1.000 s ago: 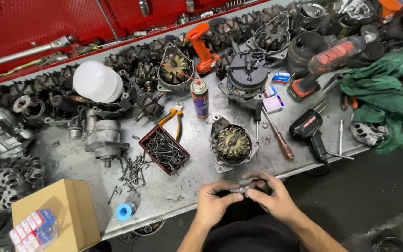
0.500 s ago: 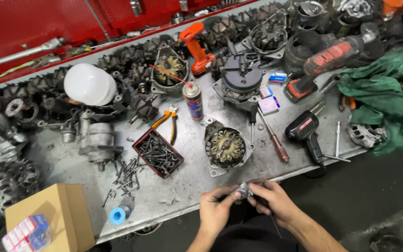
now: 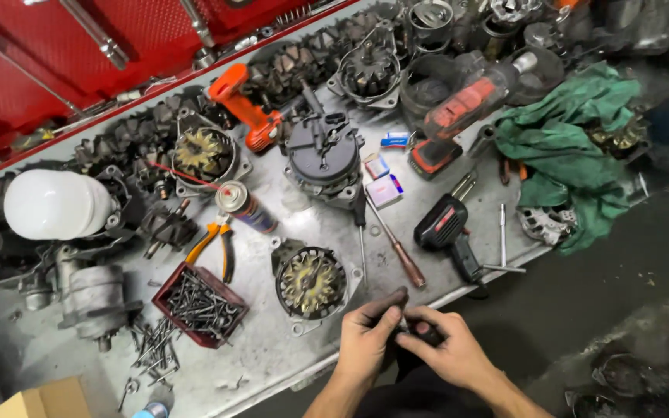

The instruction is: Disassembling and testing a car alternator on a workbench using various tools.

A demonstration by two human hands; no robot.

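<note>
A small dark part [image 3: 420,331] is pinched between the fingers of the left hand [image 3: 367,340] and right hand [image 3: 451,352] at the near edge of the metal surface [image 3: 272,348], just beside an opened alternator housing [image 3: 310,282] and a screwdriver [image 3: 398,251] lying unused.

Bright, even overhead light falls on the metal bench [image 3: 218,364], which shows soft pale sheen and short shadows under the parts — the white lamp bulb [image 3: 56,205] is nearly blown out. The floor at lower right lies dim, and the frame edges bend and smear slightly — the centre is fairly sharp.
</note>
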